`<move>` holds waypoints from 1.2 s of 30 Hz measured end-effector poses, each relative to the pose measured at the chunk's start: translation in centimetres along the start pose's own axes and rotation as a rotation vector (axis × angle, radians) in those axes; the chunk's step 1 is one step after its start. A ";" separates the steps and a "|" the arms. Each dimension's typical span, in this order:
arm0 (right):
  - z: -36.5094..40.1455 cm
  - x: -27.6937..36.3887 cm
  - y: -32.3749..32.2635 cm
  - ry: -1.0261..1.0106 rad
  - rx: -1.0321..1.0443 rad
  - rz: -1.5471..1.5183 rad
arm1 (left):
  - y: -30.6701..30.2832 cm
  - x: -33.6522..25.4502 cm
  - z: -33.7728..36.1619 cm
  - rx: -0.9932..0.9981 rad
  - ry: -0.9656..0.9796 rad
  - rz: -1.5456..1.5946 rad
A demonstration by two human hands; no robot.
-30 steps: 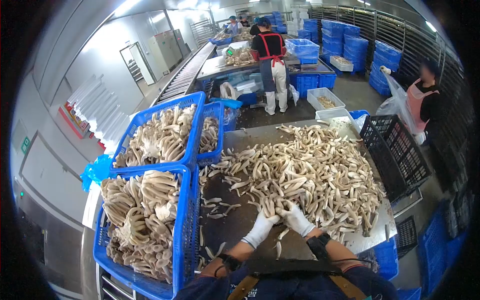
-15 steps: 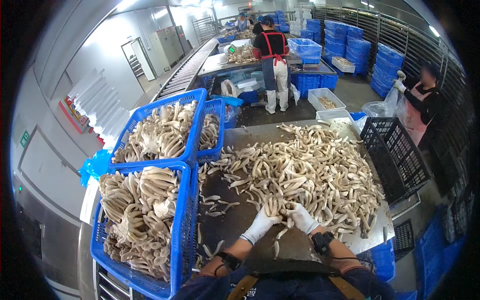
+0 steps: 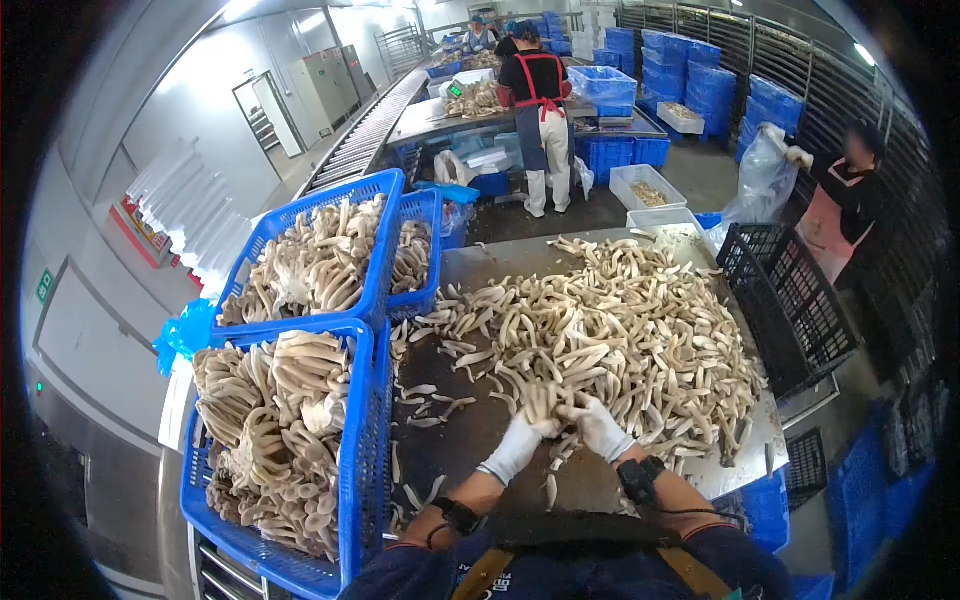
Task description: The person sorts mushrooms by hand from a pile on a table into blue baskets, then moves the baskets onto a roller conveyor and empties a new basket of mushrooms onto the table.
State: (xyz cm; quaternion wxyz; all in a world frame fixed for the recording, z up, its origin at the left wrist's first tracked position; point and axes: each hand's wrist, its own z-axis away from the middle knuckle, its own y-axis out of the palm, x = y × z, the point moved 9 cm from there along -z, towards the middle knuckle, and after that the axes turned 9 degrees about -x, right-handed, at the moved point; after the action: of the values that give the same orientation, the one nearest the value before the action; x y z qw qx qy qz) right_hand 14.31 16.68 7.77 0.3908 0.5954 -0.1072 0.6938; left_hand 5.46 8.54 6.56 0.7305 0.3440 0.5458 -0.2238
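Near the front edge of the steel table, my gloved left hand [image 3: 517, 442] is closed around a small bunch of mushrooms [image 3: 541, 400], stems pointing away from me. My right hand [image 3: 598, 428], also in a white glove, has its fingers curled in against the bunch's right side, pinching at the mushrooms there. The fingertips are partly hidden. Just beyond both hands spreads a large heap of loose mushrooms [image 3: 640, 350], pale-stemmed with grey-brown caps. At my left, a blue basket [image 3: 365, 450] holds clumped mushrooms [image 3: 280, 440].
Behind it stand another full blue basket [image 3: 395, 215] and a smaller one [image 3: 432, 250]. A black crate [image 3: 790, 300] borders the table's right side. One co-worker [image 3: 845, 205] at right holds a clear plastic bag [image 3: 765, 180]; another [image 3: 540, 110] stands at a farther table beside the roller conveyor [image 3: 360, 135].
My hands stay at nearly the same spot, with the right fingers shifted slightly up and left against the bunch. The co-worker at right has raised the plastic bag. The view has tilted slightly.
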 end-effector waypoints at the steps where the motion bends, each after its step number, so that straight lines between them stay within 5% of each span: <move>1: -0.6 -0.1 -1.0 -0.057 -0.007 0.000 | -1.5 0.8 -1.2 -0.115 -0.038 0.122; 2: -0.4 1.3 -0.8 -0.116 -0.014 -0.002 | -3.2 0.9 -2.3 -0.229 -0.074 0.242; 3: 0.0 0.1 -0.7 0.139 -0.072 -0.245 | -3.6 1.2 -2.6 -0.191 -0.101 0.160; 6: -0.3 0.0 0.0 -0.016 0.037 -0.012 | 0.9 2.9 -0.5 0.295 -0.091 -0.129; 10: -0.8 -0.2 -0.9 0.039 -0.047 -0.026 | -0.1 -0.8 -0.7 -0.002 -0.121 0.230; 12: 0.0 0.7 2.0 -0.078 0.124 -0.074 | 2.1 1.8 0.7 0.483 -0.106 -0.320; 13: 0.1 0.4 1.1 0.024 0.128 -0.150 | 0.3 5.0 -2.2 0.406 -0.041 -0.264; 15: -1.0 -0.6 -1.1 0.044 0.058 -0.041 | 1.1 -3.1 0.3 0.114 -0.095 0.177; 18: -0.3 -0.9 0.5 0.003 0.122 0.087 | 2.5 1.2 1.4 0.535 -0.105 -0.444; 19: 0.2 1.0 1.3 -0.015 0.149 0.065 | 2.5 1.8 1.9 0.541 -0.248 -0.373; 20: -0.6 1.1 -0.6 -0.105 0.067 0.250 | 1.7 0.8 0.3 0.441 -0.075 -0.391; 22: -0.5 1.7 -0.8 0.014 -0.015 -0.030 | 0.1 -1.8 -0.6 0.159 0.011 -0.069; 23: -0.3 2.6 -0.1 -0.176 0.016 0.147 | 1.6 0.3 0.4 0.389 -0.076 -0.269; 24: -0.4 1.1 0.2 -0.075 0.095 0.084 | 2.7 2.3 1.9 0.644 -0.114 -0.476; 25: -0.2 0.1 0.8 0.030 0.166 0.028 | 2.7 1.5 1.7 0.563 0.031 -0.402; 26: -0.6 1.2 0.2 -0.069 0.135 0.129 | 2.6 0.3 1.3 0.476 0.183 -0.326; 29: 0.0 2.6 0.0 -0.168 0.055 0.208 | 1.2 1.4 0.0 0.343 -0.174 -0.149; 30: 0.6 2.3 1.0 -0.104 0.107 0.156 | 1.0 1.6 0.9 0.366 -0.170 -0.383; 33: 1.6 4.7 0.5 -0.803 0.193 0.594 | 1.3 -2.0 1.4 0.336 0.148 -0.488; 35: -1.4 0.7 -2.4 -0.369 0.107 0.096 | 1.1 -1.5 1.0 0.197 -0.235 0.066; 36: -2.6 -2.9 -2.3 0.072 0.021 -0.256 | 0.3 1.9 0.2 0.101 -0.441 0.339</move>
State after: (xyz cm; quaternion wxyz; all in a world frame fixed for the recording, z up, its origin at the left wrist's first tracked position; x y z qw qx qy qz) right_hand 13.89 18.58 3.69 0.4735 0.5830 -0.0090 0.6601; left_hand 6.32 8.67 4.89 0.8405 0.4093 0.2967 -0.1949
